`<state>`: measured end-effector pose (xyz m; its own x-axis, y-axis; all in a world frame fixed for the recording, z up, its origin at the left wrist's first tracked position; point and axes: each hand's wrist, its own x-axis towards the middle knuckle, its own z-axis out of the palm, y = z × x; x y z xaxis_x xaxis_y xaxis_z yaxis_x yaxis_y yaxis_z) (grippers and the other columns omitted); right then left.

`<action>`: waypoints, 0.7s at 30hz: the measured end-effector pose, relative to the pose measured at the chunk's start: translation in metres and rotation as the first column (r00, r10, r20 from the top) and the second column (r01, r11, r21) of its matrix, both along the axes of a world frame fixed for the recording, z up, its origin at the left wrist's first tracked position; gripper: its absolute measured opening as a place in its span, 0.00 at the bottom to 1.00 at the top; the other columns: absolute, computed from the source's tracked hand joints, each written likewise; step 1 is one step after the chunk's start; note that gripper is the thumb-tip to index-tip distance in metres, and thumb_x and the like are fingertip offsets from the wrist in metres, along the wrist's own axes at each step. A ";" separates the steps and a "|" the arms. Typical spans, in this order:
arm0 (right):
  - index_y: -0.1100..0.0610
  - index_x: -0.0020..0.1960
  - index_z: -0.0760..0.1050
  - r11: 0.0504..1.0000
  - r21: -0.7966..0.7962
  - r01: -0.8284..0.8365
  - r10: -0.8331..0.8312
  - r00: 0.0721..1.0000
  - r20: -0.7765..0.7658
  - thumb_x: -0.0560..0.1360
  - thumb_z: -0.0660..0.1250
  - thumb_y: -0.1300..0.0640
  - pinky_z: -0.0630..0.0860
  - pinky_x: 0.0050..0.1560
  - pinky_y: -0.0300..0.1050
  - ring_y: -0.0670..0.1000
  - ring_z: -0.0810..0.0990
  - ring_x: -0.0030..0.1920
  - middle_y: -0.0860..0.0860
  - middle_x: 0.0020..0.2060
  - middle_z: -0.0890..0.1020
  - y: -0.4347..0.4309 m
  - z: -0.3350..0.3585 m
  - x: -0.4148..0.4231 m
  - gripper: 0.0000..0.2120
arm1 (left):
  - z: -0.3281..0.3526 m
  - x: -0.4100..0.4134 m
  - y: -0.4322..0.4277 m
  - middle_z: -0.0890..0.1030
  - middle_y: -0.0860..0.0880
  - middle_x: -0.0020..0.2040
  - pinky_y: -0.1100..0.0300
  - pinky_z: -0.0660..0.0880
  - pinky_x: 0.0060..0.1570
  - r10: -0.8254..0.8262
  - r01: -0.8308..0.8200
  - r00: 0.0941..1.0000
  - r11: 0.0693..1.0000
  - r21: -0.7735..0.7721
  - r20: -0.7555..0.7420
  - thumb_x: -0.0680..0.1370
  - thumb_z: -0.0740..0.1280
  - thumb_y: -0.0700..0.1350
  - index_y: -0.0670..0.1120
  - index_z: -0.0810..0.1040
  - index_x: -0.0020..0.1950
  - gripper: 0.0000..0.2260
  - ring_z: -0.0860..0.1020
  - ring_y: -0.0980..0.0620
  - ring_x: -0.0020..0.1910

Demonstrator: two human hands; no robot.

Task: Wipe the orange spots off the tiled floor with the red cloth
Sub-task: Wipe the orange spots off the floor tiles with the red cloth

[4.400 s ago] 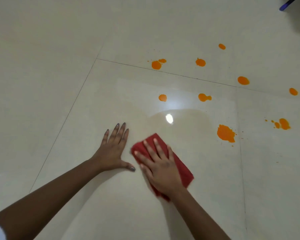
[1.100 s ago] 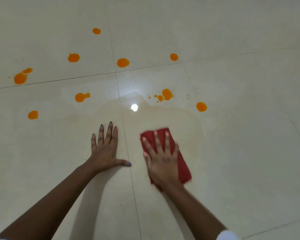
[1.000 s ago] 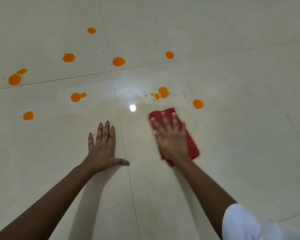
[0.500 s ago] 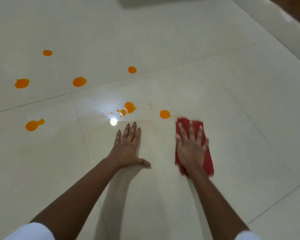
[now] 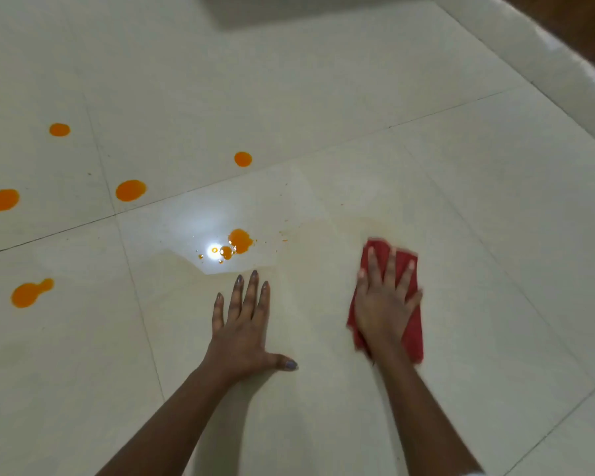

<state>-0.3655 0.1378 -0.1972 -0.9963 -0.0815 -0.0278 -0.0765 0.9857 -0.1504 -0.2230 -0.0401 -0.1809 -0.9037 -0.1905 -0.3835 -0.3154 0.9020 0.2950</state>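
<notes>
My right hand lies flat with spread fingers on the folded red cloth, pressing it to the cream tiled floor. A faint orange smear shows on the tile just beyond the cloth. My left hand rests flat on the floor to the left, fingers straight. Just ahead of it lies an orange spot with small droplets. Several more orange spots sit farther left and back, among them one, one and one.
A raised pale ledge runs diagonally along the far right, with dark wood beyond it. A dark shadow falls at the top centre. A bright light reflection glares on the wet tile near the spots.
The orange spot that lay just left of the cloth half a second ago is gone, leaving a faint smear. My right hand and the cloth have shifted right. The left hand stays planted.
</notes>
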 end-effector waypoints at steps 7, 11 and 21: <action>0.40 0.73 0.56 0.891 0.059 -0.450 0.449 0.893 0.031 0.78 0.48 0.43 0.53 0.68 0.66 0.60 0.54 0.74 0.50 0.75 0.60 -0.050 0.000 0.005 0.23 | 0.001 0.000 -0.001 0.24 0.51 0.70 0.51 0.21 0.60 -0.001 0.001 1.000 1.000 0.031 -0.007 0.49 0.45 0.83 0.47 0.28 0.70 0.63 0.22 0.52 0.67; 0.40 0.75 0.49 1.000 -0.001 -0.012 0.012 0.998 0.068 0.80 0.47 0.44 0.46 0.70 0.65 0.58 0.45 0.75 0.49 0.76 0.51 0.025 -0.002 -0.026 0.23 | -0.001 0.000 -0.005 0.22 0.52 0.69 0.48 0.27 0.65 0.009 -0.009 1.000 1.000 0.024 -0.006 0.49 0.46 0.84 0.49 0.24 0.68 0.62 0.22 0.53 0.67; 0.39 0.74 0.47 0.978 0.090 -0.186 0.178 0.980 0.086 0.80 0.45 0.43 0.47 0.70 0.65 0.58 0.44 0.75 0.48 0.76 0.50 0.047 0.003 -0.042 0.23 | -0.002 -0.044 0.064 0.25 0.52 0.70 0.49 0.26 0.64 -0.203 0.204 0.978 0.979 0.019 -0.035 0.47 0.44 0.83 0.47 0.29 0.71 0.64 0.25 0.56 0.68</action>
<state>-0.4072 0.1846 -0.1938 -0.9595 -0.2546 -0.1202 -0.2480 0.9664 -0.0675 -0.2675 0.0240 -0.1828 -0.9347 0.0071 -0.3553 -0.1155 0.9395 0.3225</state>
